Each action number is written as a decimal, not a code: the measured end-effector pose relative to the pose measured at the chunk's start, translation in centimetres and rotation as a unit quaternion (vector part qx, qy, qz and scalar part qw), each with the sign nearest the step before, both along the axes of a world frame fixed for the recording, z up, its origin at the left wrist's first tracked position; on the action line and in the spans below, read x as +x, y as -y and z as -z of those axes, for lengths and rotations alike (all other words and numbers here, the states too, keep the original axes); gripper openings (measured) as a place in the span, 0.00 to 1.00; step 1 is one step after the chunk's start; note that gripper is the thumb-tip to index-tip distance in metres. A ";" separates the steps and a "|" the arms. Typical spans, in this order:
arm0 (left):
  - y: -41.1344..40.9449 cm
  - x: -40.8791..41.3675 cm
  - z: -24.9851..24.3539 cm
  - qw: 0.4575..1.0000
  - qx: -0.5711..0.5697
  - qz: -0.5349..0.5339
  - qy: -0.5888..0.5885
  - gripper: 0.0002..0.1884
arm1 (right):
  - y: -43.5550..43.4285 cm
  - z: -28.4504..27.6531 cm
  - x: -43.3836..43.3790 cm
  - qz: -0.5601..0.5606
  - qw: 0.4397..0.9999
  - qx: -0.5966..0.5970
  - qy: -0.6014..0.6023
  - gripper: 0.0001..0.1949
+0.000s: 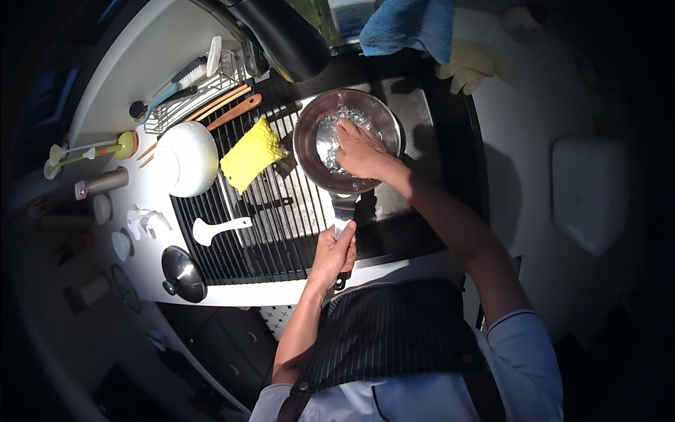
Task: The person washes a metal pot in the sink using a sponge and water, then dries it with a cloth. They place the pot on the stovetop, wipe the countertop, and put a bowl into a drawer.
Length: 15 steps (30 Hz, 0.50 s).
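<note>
My left hand [336, 253] is closed around the handle [344, 211] of a metal saucepan [303, 153]. The pan is over the sink [390, 205], partly above the black roll-up drying rack [274, 237]. Bubbly water [327, 140] lies in its bottom. Inside the pan, my right hand [363, 150] reaches down with fingers extended and thumb apart, and no object shows in it. Its fingertips are at the water; whether they touch the pan's bottom I cannot tell. Left of the pan, a yellow textured sponge cloth [252, 155] rests on the rack.
Above the pan juts a black faucet [285, 42]. A white bowl [190, 158], white ladle [219, 228] and wooden-handled utensil [234, 112] sit at left. A glass lid [183, 274] is near the counter's front edge. A blue cloth [408, 26] and pale gloves [472, 66] are behind.
</note>
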<state>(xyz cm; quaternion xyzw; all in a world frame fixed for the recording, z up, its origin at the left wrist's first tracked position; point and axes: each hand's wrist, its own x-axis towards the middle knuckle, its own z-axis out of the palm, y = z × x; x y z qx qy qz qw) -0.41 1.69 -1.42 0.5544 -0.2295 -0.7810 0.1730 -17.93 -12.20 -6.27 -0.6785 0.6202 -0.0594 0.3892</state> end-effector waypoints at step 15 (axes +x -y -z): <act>0.0 0.2 -0.2 1.000 0.002 -0.003 0.014 0.20 | 0.5 -0.9 1.7 -0.017 0.999 -0.014 -0.035 0.33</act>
